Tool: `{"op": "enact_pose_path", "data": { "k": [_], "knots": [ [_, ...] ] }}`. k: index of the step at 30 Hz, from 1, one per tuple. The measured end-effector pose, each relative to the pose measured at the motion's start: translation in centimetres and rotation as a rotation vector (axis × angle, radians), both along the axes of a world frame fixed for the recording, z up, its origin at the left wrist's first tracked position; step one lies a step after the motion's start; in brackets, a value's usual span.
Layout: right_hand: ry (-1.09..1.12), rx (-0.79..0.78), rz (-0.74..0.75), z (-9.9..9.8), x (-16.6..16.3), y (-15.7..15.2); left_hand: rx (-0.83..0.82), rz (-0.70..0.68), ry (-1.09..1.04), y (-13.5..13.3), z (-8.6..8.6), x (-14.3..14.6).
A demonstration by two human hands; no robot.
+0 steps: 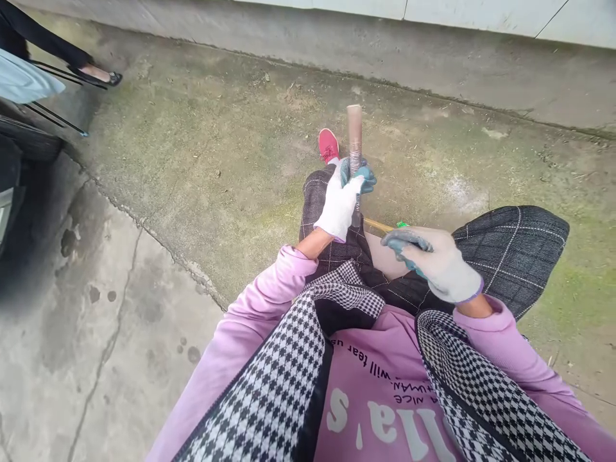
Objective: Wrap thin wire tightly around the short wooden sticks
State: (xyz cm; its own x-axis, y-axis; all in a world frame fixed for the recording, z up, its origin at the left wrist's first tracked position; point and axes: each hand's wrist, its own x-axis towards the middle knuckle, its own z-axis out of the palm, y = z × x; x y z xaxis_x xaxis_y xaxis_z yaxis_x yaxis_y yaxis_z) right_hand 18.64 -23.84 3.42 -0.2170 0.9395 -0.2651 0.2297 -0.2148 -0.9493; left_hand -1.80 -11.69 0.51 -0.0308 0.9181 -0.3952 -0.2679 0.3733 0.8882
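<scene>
My left hand (342, 197), in a white glove with blue-grey fingers, is wrapped round a brown stick-like handle (355, 136) that stands upright above my left knee. My right hand (436, 262), gloved the same way, hovers over my lap with fingers curled and pressed together; I cannot make out whether anything is in them. A thin yellowish rod with a green bit (385, 226) shows between my hands, just beyond the right fingers. I am seated in checked trousers (510, 250), a pink top and a red shoe (328, 145).
Mossy, cracked concrete ground (202, 167) lies all around, with a raised concrete kerb (433, 58) at the back. At the top left another person's foot in a black shoe (103, 77) and thin black rods (58, 115) show beside a dark object (19, 167).
</scene>
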Motion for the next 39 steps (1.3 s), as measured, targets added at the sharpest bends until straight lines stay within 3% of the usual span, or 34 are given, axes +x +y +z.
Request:
{"op": "enact_pose_path", "data": {
  "k": [4,6,11,16,19,21,24,26,29,32,37,39],
  "knots": [
    [-0.048,0.039,-0.34,-0.2,4.1,4.2,0.026,-0.34,0.128,-1.5,0.5,-0.1],
    [-0.096,0.035,-0.368,-1.2,5.8,6.4,0.016,-0.527,0.125,-2.1,1.6,-0.2],
    [-0.192,-0.042,-0.404,-3.8,8.0,9.4,0.029,-0.842,0.185,-2.9,3.8,-0.6],
    [-0.216,-0.055,-0.421,-3.7,8.7,9.8,0.002,-1.048,0.297,-2.9,3.8,-1.4],
    [-0.23,-0.053,-0.422,-3.0,8.7,9.9,0.04,-1.118,0.265,-2.8,3.9,-1.8],
    [-0.243,-0.055,-0.432,-2.2,8.4,9.8,0.087,-1.132,0.365,-2.8,3.7,-1.7],
    [-0.266,-0.054,-0.408,-0.9,7.8,9.0,0.165,-1.083,0.67,-2.9,2.9,-1.2],
    [-0.267,-0.017,-0.339,-0.4,7.1,8.1,0.115,-0.962,0.725,-2.8,2.2,-0.7],
    [-0.231,0.022,-0.223,-1.1,5.7,6.7,-0.128,-0.67,0.421,-1.9,1.5,0.2],
    [-0.239,-0.006,-0.173,-3.2,4.5,6.3,-0.287,-0.42,0.008,-0.5,1.3,1.1],
    [-0.438,0.099,-0.078,-5.6,3.3,6.7,-0.284,-0.17,-0.338,1.4,1.2,3.2],
    [-0.453,0.135,-0.149,-5.7,3.0,6.4,-0.279,-0.136,-0.381,2.0,1.5,4.3]
  ]
}}
